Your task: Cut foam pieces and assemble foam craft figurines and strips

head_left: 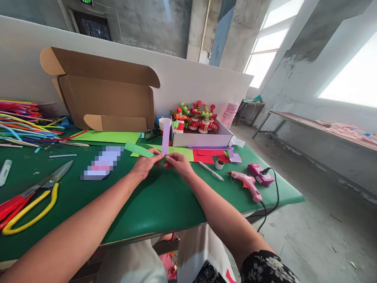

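A green paper strip (140,149) slants out to the left and a purple paper strip (165,137) stands upright; their ends meet at my fingertips. My left hand (147,163) is closed in a pinch on the green strip close to that corner. Fingers together, my right hand (177,163) pinches the same corner at the foot of the purple strip. Whether the two ends are stuck together is hidden by the fingers. Under and behind the hands lie light green paper (186,153) and red paper (204,156).
On the right are a white pen (211,171), a small paper roll (219,164), a pink glue gun (246,182) and a purple power socket (261,175). Left: scissors (53,184) and pipe cleaners (23,122). Behind: a cardboard box (108,102) and a white tray (202,140) of red-green figures.
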`<state>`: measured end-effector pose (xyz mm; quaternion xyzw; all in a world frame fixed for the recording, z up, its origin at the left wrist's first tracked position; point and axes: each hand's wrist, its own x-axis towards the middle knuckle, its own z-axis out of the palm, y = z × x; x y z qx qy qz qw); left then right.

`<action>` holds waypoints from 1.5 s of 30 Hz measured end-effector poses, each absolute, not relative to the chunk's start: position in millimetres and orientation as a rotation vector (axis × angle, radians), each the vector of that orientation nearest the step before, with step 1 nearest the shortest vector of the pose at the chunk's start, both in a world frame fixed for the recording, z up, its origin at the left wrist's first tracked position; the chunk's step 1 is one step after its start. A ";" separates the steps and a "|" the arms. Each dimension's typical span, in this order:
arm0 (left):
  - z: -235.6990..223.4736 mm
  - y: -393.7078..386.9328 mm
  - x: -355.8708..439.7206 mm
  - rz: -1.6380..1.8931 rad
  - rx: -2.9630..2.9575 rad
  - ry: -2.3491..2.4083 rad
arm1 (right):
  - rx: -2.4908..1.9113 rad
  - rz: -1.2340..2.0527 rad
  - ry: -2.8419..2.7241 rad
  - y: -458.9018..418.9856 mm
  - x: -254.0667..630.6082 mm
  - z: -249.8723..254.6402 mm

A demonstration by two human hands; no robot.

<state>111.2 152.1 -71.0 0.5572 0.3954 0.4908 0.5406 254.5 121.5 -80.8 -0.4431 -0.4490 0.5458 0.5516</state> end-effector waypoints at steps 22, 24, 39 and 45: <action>-69.1 150.4 111.2 1.031 1.506 0.965 | -1.093 1.100 -1.075 123.0 260.5 -75.5; -69.1 150.8 111.2 1.046 1.463 0.949 | -1.087 1.104 -1.063 123.2 260.8 -75.2; -59.3 145.2 110.7 0.946 1.519 0.916 | -1.053 1.125 -1.005 121.2 258.0 -74.1; -62.8 146.5 110.3 0.895 1.508 0.856 | -1.066 1.182 -1.008 119.9 258.7 -74.1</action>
